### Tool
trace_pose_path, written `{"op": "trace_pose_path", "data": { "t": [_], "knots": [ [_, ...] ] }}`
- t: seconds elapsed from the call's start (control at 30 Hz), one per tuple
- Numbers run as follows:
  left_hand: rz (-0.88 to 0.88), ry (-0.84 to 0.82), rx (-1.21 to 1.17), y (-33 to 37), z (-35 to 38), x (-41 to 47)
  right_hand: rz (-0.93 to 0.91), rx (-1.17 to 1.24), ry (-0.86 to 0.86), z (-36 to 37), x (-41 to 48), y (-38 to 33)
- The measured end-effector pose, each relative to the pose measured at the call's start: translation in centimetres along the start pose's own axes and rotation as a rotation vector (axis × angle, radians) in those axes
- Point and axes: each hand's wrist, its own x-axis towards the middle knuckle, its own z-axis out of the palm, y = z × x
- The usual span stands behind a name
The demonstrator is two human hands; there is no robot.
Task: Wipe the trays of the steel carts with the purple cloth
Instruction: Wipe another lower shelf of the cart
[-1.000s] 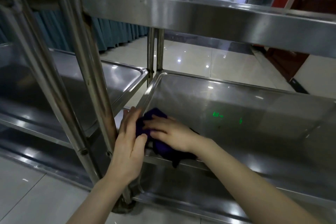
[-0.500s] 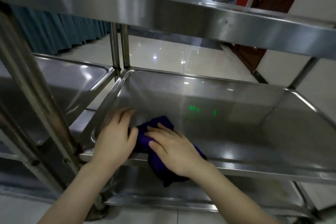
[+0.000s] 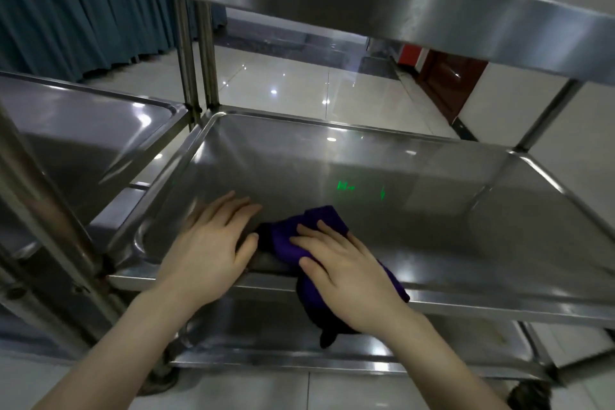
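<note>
The purple cloth (image 3: pixel 309 230) is sliding rightward along the middle tray's (image 3: pixel 432 210) near rim since the earlier frame, and is now at lower centre. The right hand (image 3: pixel 346 273) is pressing it with flat fingers. The left hand (image 3: pixel 213 243) is resting spread beside it. Most of the tray is seemingly awaiting wiping.

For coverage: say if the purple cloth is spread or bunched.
Bunched: purple cloth humps under the right hand, tail overhanging the steel tray.
</note>
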Motion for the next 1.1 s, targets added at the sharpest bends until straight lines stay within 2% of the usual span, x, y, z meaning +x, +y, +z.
{"op": "trace_pose_path", "data": {
  "t": [0.13,0.23,0.3,0.4,0.47,0.53,0.63,0.7,0.77,0.83,0.93,1.1],
  "knots": [
    [0.026,-0.05,0.044,0.3,-0.3,0.1,0.199,-0.066,-0.055,-1.2,7.2,2.9],
    [0.005,-0.091,0.061,0.3,-0.1,0.1,0.39,-0.043,-0.02,-2.1,12.3,5.1],
    [-0.012,-0.135,0.073,0.1,0.0,0.1,0.382,-0.046,-0.02,-1.8,12.2,4.9],
    [-0.034,-0.181,0.12,0.0,0.0,0.4,0.235,-0.014,-0.057,-1.8,6.6,3.7],
    [-0.085,-0.152,0.167,1.1,0.1,1.0,0.139,-0.005,0.001,-2.0,1.0,3.5],
    [-0.158,-0.126,0.219,3.4,0.5,2.0,0.124,-0.037,0.0,-2.5,-2.6,3.6],
    [-0.135,-0.062,0.167,7.9,2.2,3.1,0.174,-0.062,-0.012,-3.3,-1.2,5.7],
    [-0.076,-0.037,0.051,10.3,3.4,3.4,0.31,-0.071,-0.029,-4.3,2.3,8.3],
    [-0.043,-0.03,0.008,11.5,4.2,3.5,0.456,-0.055,0.028,-5.7,5.1,11.2],
    [-0.026,0.011,0.003,11.4,4.5,3.5,0.499,-0.064,0.081,-6.0,6.6,12.9],
    [0.001,-0.001,-0.002,11.1,4.5,3.3,0.426,-0.049,-0.016,-5.3,4.1,12.1],
    [0.001,0.01,-0.033,11.3,4.3,3.0,0.137,-0.046,-0.027,-5.6,-5.5,9.3]
  ]
}}
